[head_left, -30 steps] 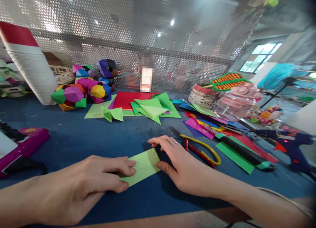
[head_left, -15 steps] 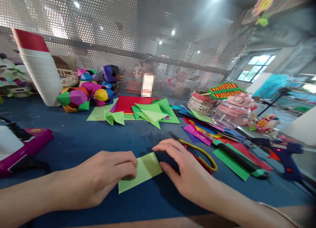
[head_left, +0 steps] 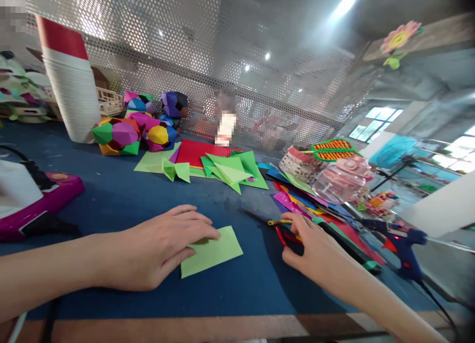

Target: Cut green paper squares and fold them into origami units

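Note:
A light green paper rectangle (head_left: 218, 254) lies on the blue table. My left hand (head_left: 159, 249) rests at its left end, fingers apart, the fingertips on the paper. To the right, my right hand (head_left: 315, 244) is over the handles of the scissors (head_left: 284, 234), which have one yellow and one red loop. Its thumb and fingers are apart around the handles. The scissors' dark blades point to the back left. Part of the handles is hidden under the hand.
Folded green papers (head_left: 230, 170) and a red sheet (head_left: 193, 152) lie at the back. Paper cups (head_left: 74, 90) and origami shapes (head_left: 122, 135) stand back left. A glue gun (head_left: 404, 249), bottle (head_left: 339, 182) and cutter (head_left: 345, 244) are at the right; a purple device (head_left: 55, 199) at the left.
My right hand has moved right, away from the paper, to the scissors. The fingers of my left hand have spread a little on the paper. The view has tilted.

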A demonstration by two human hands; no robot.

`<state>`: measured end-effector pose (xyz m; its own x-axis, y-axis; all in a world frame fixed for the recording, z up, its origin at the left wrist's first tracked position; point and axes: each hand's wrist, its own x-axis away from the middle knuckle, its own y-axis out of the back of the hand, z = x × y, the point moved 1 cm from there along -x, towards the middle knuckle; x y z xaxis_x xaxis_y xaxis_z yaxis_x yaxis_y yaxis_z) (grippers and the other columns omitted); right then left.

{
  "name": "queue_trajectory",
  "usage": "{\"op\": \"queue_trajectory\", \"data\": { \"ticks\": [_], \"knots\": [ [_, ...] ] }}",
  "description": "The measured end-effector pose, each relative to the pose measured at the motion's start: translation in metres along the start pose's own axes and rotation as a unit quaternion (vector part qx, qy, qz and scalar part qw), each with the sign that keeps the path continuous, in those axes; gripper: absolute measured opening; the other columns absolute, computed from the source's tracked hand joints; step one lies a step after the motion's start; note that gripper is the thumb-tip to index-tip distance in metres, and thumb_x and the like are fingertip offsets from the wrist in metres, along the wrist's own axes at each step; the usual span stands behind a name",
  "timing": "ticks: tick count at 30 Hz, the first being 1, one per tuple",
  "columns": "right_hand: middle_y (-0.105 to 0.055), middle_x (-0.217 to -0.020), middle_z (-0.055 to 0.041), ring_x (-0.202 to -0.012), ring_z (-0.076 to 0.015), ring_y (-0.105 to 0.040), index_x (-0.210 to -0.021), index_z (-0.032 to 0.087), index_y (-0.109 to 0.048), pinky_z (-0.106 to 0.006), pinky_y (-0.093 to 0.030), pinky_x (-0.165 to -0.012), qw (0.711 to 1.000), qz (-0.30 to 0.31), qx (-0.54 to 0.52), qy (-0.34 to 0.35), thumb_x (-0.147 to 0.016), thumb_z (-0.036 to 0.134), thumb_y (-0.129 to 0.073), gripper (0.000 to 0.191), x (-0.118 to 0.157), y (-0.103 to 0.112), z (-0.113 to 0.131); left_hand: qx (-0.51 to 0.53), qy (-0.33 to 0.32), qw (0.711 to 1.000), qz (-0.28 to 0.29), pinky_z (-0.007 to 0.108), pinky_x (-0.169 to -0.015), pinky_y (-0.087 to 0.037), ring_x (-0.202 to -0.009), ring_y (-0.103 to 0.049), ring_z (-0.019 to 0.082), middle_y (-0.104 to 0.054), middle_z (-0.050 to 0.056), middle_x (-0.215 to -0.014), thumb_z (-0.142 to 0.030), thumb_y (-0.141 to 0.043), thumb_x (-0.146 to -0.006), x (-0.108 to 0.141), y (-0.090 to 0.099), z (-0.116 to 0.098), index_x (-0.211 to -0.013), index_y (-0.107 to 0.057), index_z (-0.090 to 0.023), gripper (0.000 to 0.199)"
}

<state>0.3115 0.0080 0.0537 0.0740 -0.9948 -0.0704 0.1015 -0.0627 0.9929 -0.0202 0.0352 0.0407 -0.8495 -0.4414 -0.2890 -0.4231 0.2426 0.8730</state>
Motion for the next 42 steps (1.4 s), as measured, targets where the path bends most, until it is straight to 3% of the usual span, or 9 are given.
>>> {"op": "queue_trajectory", "data": {
  "ticks": [5, 7, 9, 13, 15, 17, 22, 32, 42],
  "knots": [
    [-0.06, -0.115, -0.0109, -0.101, -0.0281, -0.06, -0.121, 0.022, -0.055, -0.045, -0.045, -0.091, 0.995, 0.04, -0.087, 0.034, -0.079, 0.024, -0.058, 0.042, -0.005, 0.01, 0.009, 0.025, 0.03, 0.999, -0.005, 0.062, -0.121, -0.018, -0.143, -0.043, 0.024, -0.06, 0.007, -0.141, -0.009, -0.047, -0.096, 0.002, -0.002, 0.005, -0.156, -0.017, -0.028, 0.07],
    [-0.06, -0.099, -0.0061, -0.089, -0.0241, -0.059, -0.114, 0.023, -0.055, -0.04, -0.047, -0.082, 0.978, 0.028, -0.205, 0.031, -0.082, 0.032, -0.063, 0.034, -0.006, 0.014, 0.019, 0.052, 0.038, 0.998, 0.0, 0.063, -0.122, -0.014, -0.142, -0.043, 0.022, -0.061, 0.007, -0.14, -0.009, -0.046, -0.096, 0.001, -0.003, 0.007, -0.158, 0.0, -0.028, 0.079],
    [-0.055, -0.085, -0.0009, -0.078, -0.0194, -0.055, -0.105, 0.024, -0.053, -0.033, -0.047, -0.072, 0.917, 0.019, -0.397, 0.022, -0.089, 0.044, -0.062, 0.027, -0.006, 0.017, 0.037, 0.075, 0.05, 0.996, 0.008, 0.062, -0.122, -0.011, -0.143, -0.042, 0.021, -0.062, 0.006, -0.139, -0.01, -0.047, -0.096, 0.0, -0.003, 0.008, -0.157, 0.013, -0.028, 0.087],
    [-0.053, -0.072, 0.0028, -0.071, -0.014, -0.054, -0.081, 0.022, -0.05, -0.028, -0.046, -0.071, 0.725, 0.106, -0.679, 0.045, -0.097, 0.047, -0.057, 0.031, -0.005, 0.014, 0.089, 0.087, 0.078, 0.993, 0.031, 0.064, -0.121, -0.009, -0.146, -0.036, 0.023, -0.061, 0.005, -0.141, -0.01, -0.05, -0.093, 0.0, -0.002, 0.009, -0.156, 0.017, -0.029, 0.093],
    [-0.052, -0.069, 0.0038, -0.065, -0.012, -0.053, -0.079, 0.02, -0.05, -0.028, -0.046, -0.069, 0.674, 0.166, -0.718, 0.047, -0.097, 0.047, -0.057, 0.033, -0.005, 0.008, 0.114, 0.073, 0.083, 0.993, 0.035, 0.065, -0.121, -0.011, -0.146, -0.037, 0.024, -0.059, 0.006, -0.143, -0.008, -0.05, -0.091, 0.001, -0.002, 0.009, -0.155, 0.018, -0.029, 0.096],
    [-0.05, -0.067, 0.0048, -0.062, -0.0102, -0.051, -0.077, 0.019, -0.049, -0.026, -0.045, -0.067, 0.655, 0.182, -0.731, 0.054, -0.096, 0.046, -0.06, 0.034, -0.007, 0.002, 0.131, 0.054, 0.082, 0.995, 0.033, 0.064, -0.12, -0.013, -0.144, -0.04, 0.026, -0.057, 0.009, -0.145, -0.008, -0.051, -0.089, 0.001, -0.001, 0.008, -0.155, 0.019, -0.028, 0.098],
    [-0.044, -0.063, 0.0071, -0.056, -0.0087, -0.044, -0.077, 0.021, -0.046, -0.024, -0.04, -0.058, 0.64, 0.168, -0.749, 0.026, -0.094, 0.044, -0.064, 0.034, -0.01, -0.007, 0.144, 0.026, 0.068, 0.997, 0.029, 0.063, -0.12, -0.015, -0.142, -0.044, 0.027, -0.055, 0.011, -0.146, -0.006, -0.049, -0.088, 0.0, -0.001, 0.007, -0.155, 0.018, -0.028, 0.097],
    [-0.045, -0.059, 0.0065, -0.054, -0.0095, -0.045, -0.074, 0.02, -0.045, -0.025, -0.038, -0.055, 0.694, 0.135, -0.707, 0.016, -0.094, 0.045, -0.06, 0.035, -0.013, 0.0, 0.122, 0.046, 0.102, 0.993, 0.043, 0.062, -0.123, -0.008, -0.15, -0.026, 0.025, -0.056, -0.001, -0.146, -0.016, -0.048, -0.094, 0.003, -0.003, 0.011, -0.156, 0.015, -0.036, 0.091],
    [-0.041, -0.061, 0.0071, -0.055, -0.0092, -0.04, -0.074, 0.021, -0.044, -0.025, -0.038, -0.055, 0.729, 0.096, -0.677, -0.041, -0.09, 0.046, -0.066, 0.038, -0.012, 0.01, 0.096, 0.048, 0.101, 0.993, 0.049, 0.056, -0.126, -0.002, -0.147, -0.034, 0.017, -0.055, -0.007, -0.145, -0.02, -0.047, -0.098, 0.003, -0.004, 0.012, -0.153, 0.019, -0.042, 0.089]
  ]
}}
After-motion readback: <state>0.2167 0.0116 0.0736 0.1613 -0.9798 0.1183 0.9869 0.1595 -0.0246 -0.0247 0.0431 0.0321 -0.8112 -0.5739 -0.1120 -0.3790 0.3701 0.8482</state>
